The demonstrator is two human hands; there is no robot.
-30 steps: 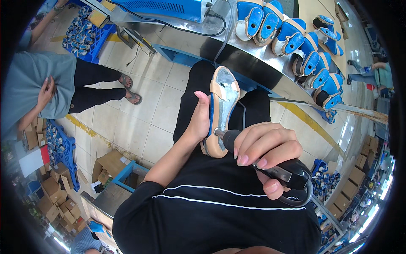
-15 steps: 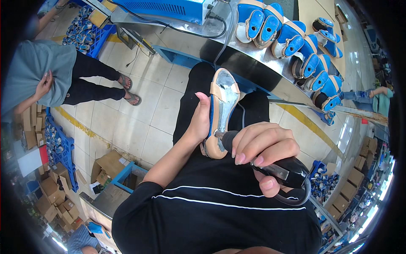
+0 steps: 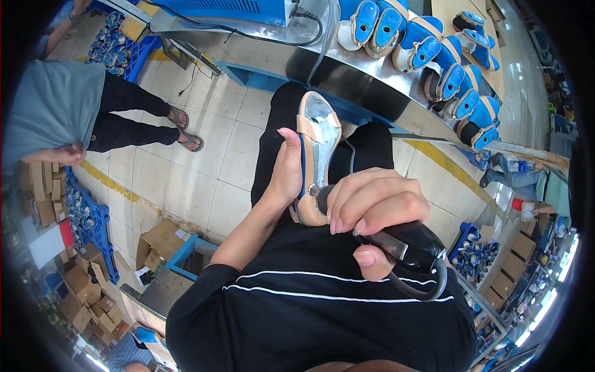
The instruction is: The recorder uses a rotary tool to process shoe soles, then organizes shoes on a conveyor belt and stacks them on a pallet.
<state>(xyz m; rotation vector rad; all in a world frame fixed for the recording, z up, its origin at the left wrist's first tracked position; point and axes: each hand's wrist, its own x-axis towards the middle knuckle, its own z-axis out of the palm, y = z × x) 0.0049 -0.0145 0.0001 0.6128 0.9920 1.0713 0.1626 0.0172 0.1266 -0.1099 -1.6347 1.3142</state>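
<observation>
My left hand [image 3: 286, 170] is wrapped along the left side of a beige and blue sandal [image 3: 320, 142], thumb raised. The sandal lies bottom side up above my lap, toe pointing away from me, its underside greyish and rough-looking. In my right hand [image 3: 379, 201] is a black corded hand tool [image 3: 416, 245], fingers curled round its body. The tool's metal tip [image 3: 315, 190] meets the underside near the heel end; I cannot make out the exact spot it touches.
Ahead is a metal bench [image 3: 365, 65] bearing a blue machine [image 3: 232, 11] and a row of blue-and-beige shoes [image 3: 416, 51]. A person [image 3: 59, 111] stands at the left. Shoe-filled blue crates [image 3: 93, 223] and cardboard boxes [image 3: 162, 245] sit on the floor.
The sandal, both hands and the tool sit slightly further left and up in the picture, as the whole view has shifted a little. The standing person's hand has lowered.
</observation>
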